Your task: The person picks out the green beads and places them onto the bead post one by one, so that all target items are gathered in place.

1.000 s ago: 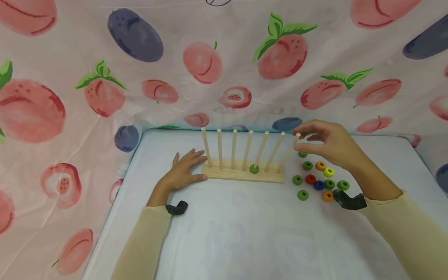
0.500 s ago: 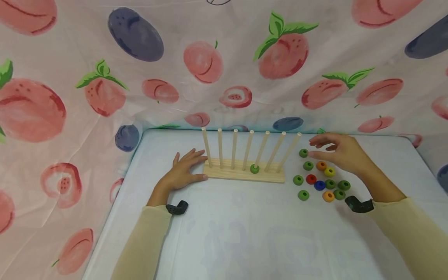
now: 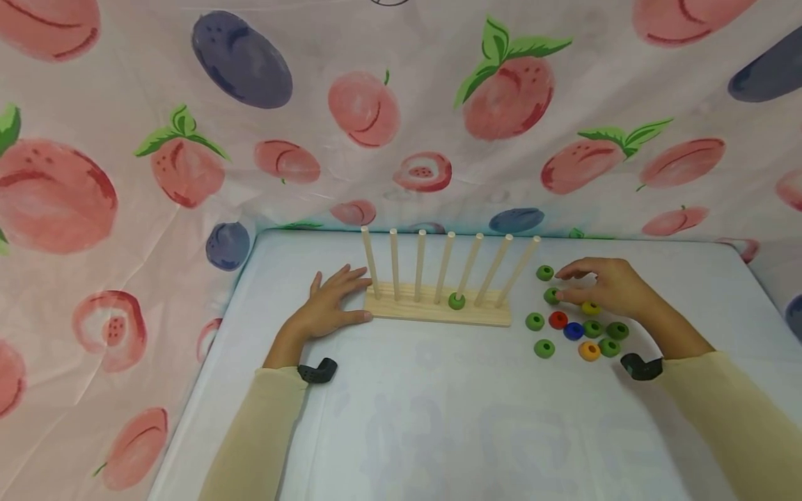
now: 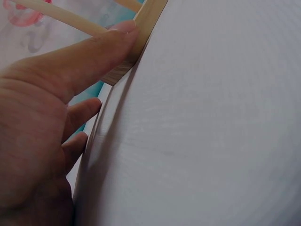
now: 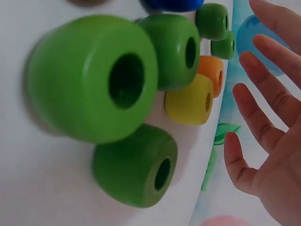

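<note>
At the left end of a wooden peg stand (image 3: 401, 312), my left hand (image 3: 326, 309) lies with fingers spread, the thumb touching the front corner. The left wrist view shows that thumb (image 4: 113, 47) against the base's edge. Several upright pegs rise from the base, and one green bead (image 3: 457, 301) sits at the foot of one. My right hand (image 3: 610, 285) hovers over loose beads with nothing in its fingers. Its thumb tip is close to a green bead (image 3: 551, 296); whether they touch, I cannot tell. A yellow bead (image 3: 590, 308) shows below the palm.
Loose beads lie right of the stand: several green, a red one (image 3: 558, 320), a blue one (image 3: 573, 331) and an orange one (image 3: 589, 351). Another orange bead (image 5: 211, 73) appears in the right wrist view. Behind the white table (image 3: 438, 403) hangs a fruit-patterned cloth (image 3: 288, 125).
My right hand has moved from beside the rightmost peg to the right and down, over the loose beads. It now covers one orange bead in the head view. My left hand stays put.
</note>
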